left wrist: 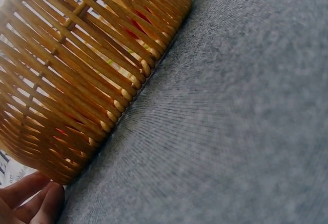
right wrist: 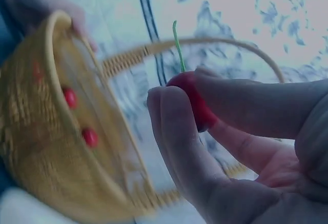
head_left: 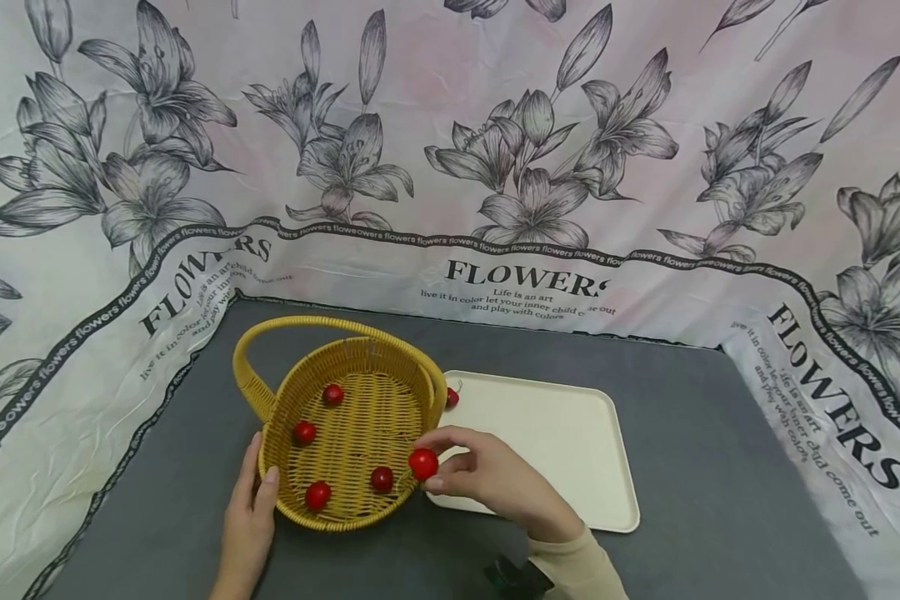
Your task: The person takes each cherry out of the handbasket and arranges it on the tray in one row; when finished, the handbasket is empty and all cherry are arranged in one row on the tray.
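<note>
A yellow woven basket [head_left: 345,527] with an arched handle holds several red cherries, one a dark cherry [head_left: 382,479]. My left hand [head_left: 249,517] grips its near left side, thumb at the rim and fingers along the outer wall. Fingertips [left wrist: 48,201] meet the basket's lower edge in the left wrist view. Between thumb and fingers my right hand [head_left: 487,475] pinches a red cherry [head_left: 423,464] at the basket's right rim. A green stem rises from that cherry [right wrist: 192,98] in the right wrist view.
A cream tray [head_left: 540,450] lies right of the basket, its left end partly hidden. Another cherry [head_left: 452,398] with a stem is at the tray's left end, partly behind the basket. A flower-printed cloth [head_left: 525,283] borders the grey table [head_left: 690,467].
</note>
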A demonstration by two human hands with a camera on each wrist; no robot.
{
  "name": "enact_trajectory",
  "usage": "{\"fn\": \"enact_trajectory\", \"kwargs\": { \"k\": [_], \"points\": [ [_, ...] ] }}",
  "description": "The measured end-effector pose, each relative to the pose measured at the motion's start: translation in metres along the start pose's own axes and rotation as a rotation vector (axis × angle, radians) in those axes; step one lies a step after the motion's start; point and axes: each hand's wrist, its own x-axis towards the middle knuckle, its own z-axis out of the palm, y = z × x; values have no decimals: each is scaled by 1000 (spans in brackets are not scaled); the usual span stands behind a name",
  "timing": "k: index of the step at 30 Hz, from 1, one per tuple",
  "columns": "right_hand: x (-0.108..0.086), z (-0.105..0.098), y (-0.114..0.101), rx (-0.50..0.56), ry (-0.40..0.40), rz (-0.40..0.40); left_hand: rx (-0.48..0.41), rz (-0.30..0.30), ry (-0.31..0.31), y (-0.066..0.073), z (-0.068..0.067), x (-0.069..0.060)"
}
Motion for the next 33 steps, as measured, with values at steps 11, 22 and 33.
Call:
{"fn": "enact_trajectory", "kwargs": {
  "k": [11, 22, 33],
  "points": [
    [-14, -51, 30, -127, 426, 16, -9, -30, -11, 3, 0, -1],
    [32, -58, 68, -176, 653, 24, 0, -24, -22, 4, 2, -1],
    [68, -60, 93, -391, 714, 57, -9, -5, -15, 1, 0, -1]
  ]
}}
